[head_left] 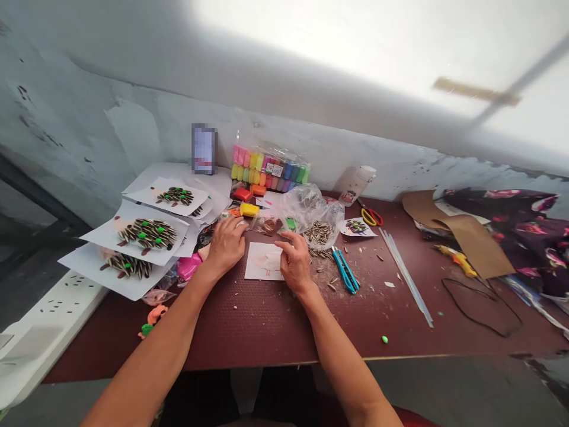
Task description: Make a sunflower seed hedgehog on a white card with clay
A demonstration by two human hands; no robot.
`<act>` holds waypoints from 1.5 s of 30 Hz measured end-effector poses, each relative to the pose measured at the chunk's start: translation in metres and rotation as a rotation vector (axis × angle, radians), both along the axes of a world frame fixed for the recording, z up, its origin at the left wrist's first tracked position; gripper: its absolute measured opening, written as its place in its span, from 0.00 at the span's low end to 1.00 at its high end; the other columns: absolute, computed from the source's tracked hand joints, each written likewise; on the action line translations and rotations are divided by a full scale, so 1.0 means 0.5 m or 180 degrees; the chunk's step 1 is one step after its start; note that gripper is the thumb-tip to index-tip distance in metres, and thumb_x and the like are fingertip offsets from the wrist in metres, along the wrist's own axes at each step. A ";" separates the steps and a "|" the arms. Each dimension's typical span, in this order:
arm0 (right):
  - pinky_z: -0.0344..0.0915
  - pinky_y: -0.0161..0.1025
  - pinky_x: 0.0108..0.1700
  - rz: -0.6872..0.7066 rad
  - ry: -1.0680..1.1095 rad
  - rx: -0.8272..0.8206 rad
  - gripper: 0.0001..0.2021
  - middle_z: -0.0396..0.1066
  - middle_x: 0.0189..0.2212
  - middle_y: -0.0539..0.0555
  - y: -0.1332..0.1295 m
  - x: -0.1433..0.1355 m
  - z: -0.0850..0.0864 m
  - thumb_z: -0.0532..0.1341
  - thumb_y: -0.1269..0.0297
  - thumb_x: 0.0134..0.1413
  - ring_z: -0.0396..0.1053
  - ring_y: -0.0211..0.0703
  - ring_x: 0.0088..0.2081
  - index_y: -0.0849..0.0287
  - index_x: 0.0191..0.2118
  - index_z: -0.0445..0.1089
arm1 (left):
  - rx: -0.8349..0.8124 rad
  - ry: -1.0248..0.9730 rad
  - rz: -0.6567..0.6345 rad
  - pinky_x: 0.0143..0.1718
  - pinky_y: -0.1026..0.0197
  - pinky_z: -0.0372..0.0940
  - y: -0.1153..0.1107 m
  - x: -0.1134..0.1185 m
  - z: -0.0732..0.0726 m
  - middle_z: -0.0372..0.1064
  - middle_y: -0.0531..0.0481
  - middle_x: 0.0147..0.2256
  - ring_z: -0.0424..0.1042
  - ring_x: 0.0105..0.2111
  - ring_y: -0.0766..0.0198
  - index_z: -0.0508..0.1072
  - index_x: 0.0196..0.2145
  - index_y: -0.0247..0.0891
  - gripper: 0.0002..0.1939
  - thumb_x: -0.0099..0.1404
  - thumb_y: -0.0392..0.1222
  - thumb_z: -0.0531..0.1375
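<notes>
A small white card (262, 268) with a pale drawing of a hedgehog-like animal lies on the brown table between my hands. My left hand (227, 242) rests beyond the card's left corner, fingers stretched toward clay packets, near a yellow clay piece (249, 210). Over the card's right side is my right hand (295, 261), its fingers bent and slightly apart, with nothing visible between them. Beyond it, striped sunflower seeds (319, 233) fill a clear plastic bag (306, 204), and some lie loose. A blue utility knife (345, 270) lies to the right.
Sheets with seed-covered hedgehogs (149, 233) are stacked at left by a power strip (53, 320). Colored clay packs (269, 169) lean on the wall beside a phone (204, 148). Scissors (372, 216), a bottle (357, 185), glue sticks (406, 279) and a glue gun (457, 259) lie rightward.
</notes>
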State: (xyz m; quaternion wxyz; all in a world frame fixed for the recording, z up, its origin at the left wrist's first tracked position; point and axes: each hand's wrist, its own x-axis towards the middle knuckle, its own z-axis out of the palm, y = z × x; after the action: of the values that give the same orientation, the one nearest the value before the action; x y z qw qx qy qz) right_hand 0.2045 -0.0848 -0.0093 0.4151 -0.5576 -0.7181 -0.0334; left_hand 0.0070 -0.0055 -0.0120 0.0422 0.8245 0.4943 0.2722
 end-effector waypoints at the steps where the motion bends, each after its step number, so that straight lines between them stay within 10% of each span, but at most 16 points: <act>1: 0.63 0.51 0.57 -0.0012 0.0007 -0.0013 0.20 0.70 0.49 0.57 0.000 0.000 0.000 0.53 0.81 0.52 0.64 0.48 0.54 0.55 0.41 0.76 | -0.0068 -0.0042 -0.0100 0.62 0.47 0.56 0.003 0.010 0.002 0.69 0.38 0.56 0.63 0.59 0.49 0.74 0.50 0.34 0.20 0.62 0.32 0.52; 7: 0.64 0.50 0.56 0.0023 0.0098 -0.0072 0.17 0.71 0.48 0.60 -0.002 -0.002 0.005 0.54 0.76 0.58 0.65 0.49 0.53 0.57 0.49 0.74 | -0.0432 0.0350 0.0135 0.56 0.46 0.60 0.047 0.085 0.023 0.70 0.32 0.53 0.68 0.54 0.46 0.63 0.61 0.28 0.27 0.64 0.33 0.53; 11: 0.64 0.50 0.56 0.0007 0.0117 -0.0166 0.16 0.71 0.48 0.60 -0.004 -0.004 0.005 0.55 0.74 0.59 0.65 0.50 0.52 0.57 0.49 0.74 | -0.0431 0.0269 0.0415 0.52 0.43 0.61 0.078 0.101 0.030 0.75 0.34 0.43 0.70 0.50 0.42 0.73 0.46 0.32 0.16 0.60 0.33 0.56; 16: 0.64 0.50 0.57 0.0005 0.0285 -0.0197 0.17 0.72 0.49 0.60 -0.004 -0.004 0.008 0.56 0.71 0.60 0.66 0.50 0.53 0.57 0.54 0.71 | -0.0693 -0.1090 -0.0254 0.44 0.53 0.67 0.079 0.071 0.045 0.75 0.45 0.32 0.73 0.38 0.55 0.73 0.30 0.38 0.07 0.62 0.40 0.56; 20: 0.65 0.49 0.56 -0.0055 0.0791 -0.0159 0.22 0.71 0.52 0.62 -0.005 -0.006 0.018 0.60 0.64 0.59 0.68 0.50 0.52 0.58 0.59 0.66 | -0.1212 -0.2015 -0.0965 0.40 0.57 0.68 0.036 0.050 0.074 0.75 0.47 0.34 0.73 0.36 0.59 0.74 0.33 0.36 0.14 0.62 0.51 0.59; 28: 0.68 0.36 0.36 0.0548 0.2241 -0.0890 0.09 0.76 0.32 0.52 -0.003 -0.021 0.021 0.60 0.60 0.58 0.71 0.39 0.31 0.59 0.39 0.74 | -0.2539 -0.2919 -0.1466 0.42 0.55 0.70 -0.032 0.056 0.086 0.76 0.43 0.43 0.75 0.42 0.56 0.74 0.48 0.35 0.28 0.53 0.52 0.70; 36: 0.66 0.35 0.34 0.0094 0.1917 -0.0299 0.09 0.73 0.36 0.52 -0.007 -0.014 0.033 0.62 0.61 0.59 0.65 0.36 0.29 0.57 0.42 0.75 | -0.2869 -0.2488 -0.1675 0.29 0.60 0.69 -0.032 0.053 0.073 0.75 0.45 0.36 0.74 0.29 0.62 0.77 0.45 0.35 0.24 0.62 0.58 0.60; 45: 0.69 0.45 0.49 0.0089 0.1071 -0.0057 0.09 0.68 0.44 0.55 -0.016 -0.011 0.039 0.64 0.67 0.57 0.68 0.45 0.47 0.53 0.44 0.76 | -0.2745 -0.1891 -0.1663 0.24 0.64 0.63 -0.039 0.057 0.073 0.71 0.49 0.32 0.66 0.24 0.68 0.76 0.45 0.34 0.21 0.59 0.51 0.61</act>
State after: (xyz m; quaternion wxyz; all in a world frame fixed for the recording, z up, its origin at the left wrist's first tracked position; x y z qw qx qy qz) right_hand 0.1992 -0.0927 0.0101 0.5250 -0.5489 -0.6464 0.0727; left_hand 0.0356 -0.0248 0.0245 0.5764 0.7157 0.3077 0.2464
